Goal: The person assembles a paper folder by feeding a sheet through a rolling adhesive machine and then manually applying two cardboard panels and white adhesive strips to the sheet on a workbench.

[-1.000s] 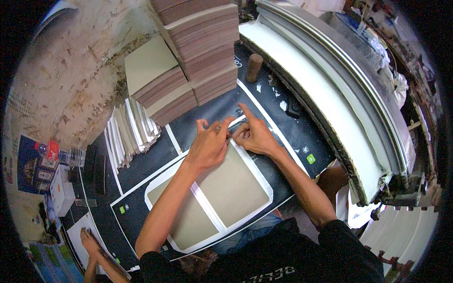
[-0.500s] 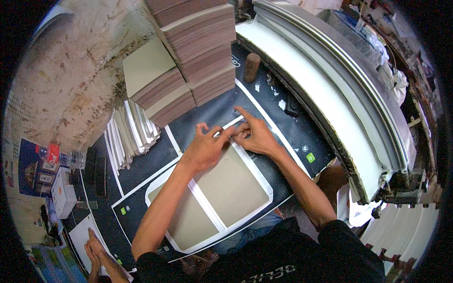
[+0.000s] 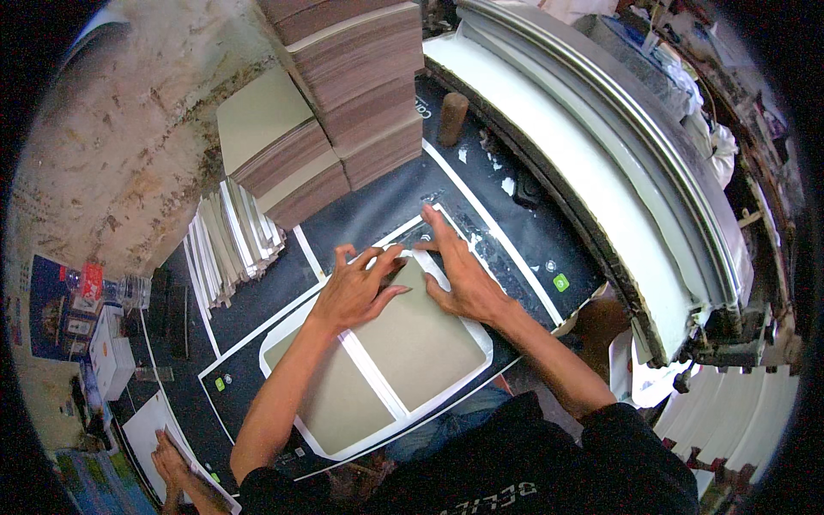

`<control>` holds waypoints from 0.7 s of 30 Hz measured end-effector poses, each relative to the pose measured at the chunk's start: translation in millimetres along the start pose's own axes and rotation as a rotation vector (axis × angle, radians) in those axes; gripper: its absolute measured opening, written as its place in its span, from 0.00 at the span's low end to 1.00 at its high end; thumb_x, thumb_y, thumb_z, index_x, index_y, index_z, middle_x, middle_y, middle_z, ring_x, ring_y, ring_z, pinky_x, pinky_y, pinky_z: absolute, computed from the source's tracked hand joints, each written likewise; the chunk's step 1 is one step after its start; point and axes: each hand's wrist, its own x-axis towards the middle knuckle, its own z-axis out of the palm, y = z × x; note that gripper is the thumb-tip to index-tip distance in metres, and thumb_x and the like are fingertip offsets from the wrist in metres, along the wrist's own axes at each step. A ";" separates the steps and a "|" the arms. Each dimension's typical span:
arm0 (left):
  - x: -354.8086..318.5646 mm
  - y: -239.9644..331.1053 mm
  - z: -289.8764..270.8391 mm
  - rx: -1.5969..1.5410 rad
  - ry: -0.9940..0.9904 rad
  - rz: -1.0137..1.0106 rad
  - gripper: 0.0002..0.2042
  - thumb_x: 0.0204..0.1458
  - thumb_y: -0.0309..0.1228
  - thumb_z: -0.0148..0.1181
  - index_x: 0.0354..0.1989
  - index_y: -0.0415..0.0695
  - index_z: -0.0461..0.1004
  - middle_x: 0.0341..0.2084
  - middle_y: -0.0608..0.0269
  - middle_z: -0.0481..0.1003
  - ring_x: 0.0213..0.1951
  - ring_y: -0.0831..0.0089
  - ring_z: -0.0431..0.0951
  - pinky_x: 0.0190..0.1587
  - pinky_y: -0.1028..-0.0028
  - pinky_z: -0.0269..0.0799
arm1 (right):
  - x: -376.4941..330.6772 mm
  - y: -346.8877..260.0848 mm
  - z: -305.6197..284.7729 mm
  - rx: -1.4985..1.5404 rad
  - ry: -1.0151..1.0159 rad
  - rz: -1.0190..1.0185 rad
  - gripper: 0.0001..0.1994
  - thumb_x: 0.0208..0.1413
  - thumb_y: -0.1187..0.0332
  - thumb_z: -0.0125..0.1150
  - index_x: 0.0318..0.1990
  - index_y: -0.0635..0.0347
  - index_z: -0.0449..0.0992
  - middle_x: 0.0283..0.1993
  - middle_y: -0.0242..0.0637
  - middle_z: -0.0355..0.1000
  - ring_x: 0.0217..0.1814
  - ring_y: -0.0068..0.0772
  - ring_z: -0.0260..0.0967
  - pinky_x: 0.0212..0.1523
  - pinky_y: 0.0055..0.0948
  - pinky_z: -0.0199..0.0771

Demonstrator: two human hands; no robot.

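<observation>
A white cover sheet (image 3: 477, 367) lies flat on the black work surface (image 3: 378, 210) with two grey boards on it: a right board (image 3: 421, 343) and a left board (image 3: 330, 399), a white gap between them. My left hand (image 3: 356, 290) presses on the right board's far left corner, fingers spread. My right hand (image 3: 459, 275) lies flat on the same board's far edge, fingers reaching over the white margin. Neither hand grips anything.
Tall stacks of grey boards (image 3: 360, 94) stand at the back. Fanned white sheets (image 3: 232, 240) lie at left. A brown wooden cylinder (image 3: 452, 118) stands behind. A large white curved machine bed (image 3: 592, 172) runs along the right. Another person's hands (image 3: 172, 459) work at lower left.
My hands have stayed on the board's far edge; the left fingers have spread a little and the right hand has slid slightly along the edge.
</observation>
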 end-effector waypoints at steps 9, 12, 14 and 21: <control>-4.0 4.7 10.6 -0.006 0.137 -0.045 0.38 0.51 0.45 0.69 0.67 0.43 0.58 0.59 0.63 0.72 0.59 0.60 0.70 0.60 0.48 0.52 | 5.4 -4.3 8.1 -0.178 -0.072 -0.036 0.52 0.48 0.82 0.58 0.76 0.62 0.30 0.77 0.61 0.41 0.74 0.62 0.51 0.70 0.54 0.55; -7.7 3.5 15.0 -0.023 0.154 -0.058 0.39 0.50 0.44 0.71 0.67 0.44 0.57 0.58 0.63 0.73 0.57 0.60 0.71 0.59 0.49 0.52 | 3.5 -9.7 13.1 -0.220 -0.090 0.000 0.51 0.49 0.81 0.57 0.76 0.62 0.29 0.78 0.60 0.40 0.76 0.61 0.49 0.69 0.56 0.54; -7.1 1.9 12.8 -0.021 0.170 -0.068 0.39 0.49 0.45 0.71 0.66 0.45 0.58 0.58 0.63 0.73 0.56 0.60 0.72 0.58 0.49 0.52 | 7.0 -12.8 11.5 -0.235 -0.180 0.089 0.50 0.50 0.81 0.57 0.76 0.64 0.29 0.78 0.59 0.38 0.77 0.60 0.46 0.68 0.57 0.54; -11.5 8.6 16.1 -0.019 0.170 -0.129 0.42 0.52 0.47 0.69 0.71 0.45 0.54 0.65 0.61 0.64 0.63 0.59 0.65 0.63 0.45 0.48 | 5.3 -10.0 14.2 -0.316 -0.071 -0.090 0.50 0.53 0.80 0.57 0.76 0.62 0.26 0.79 0.61 0.37 0.72 0.49 0.61 0.68 0.57 0.52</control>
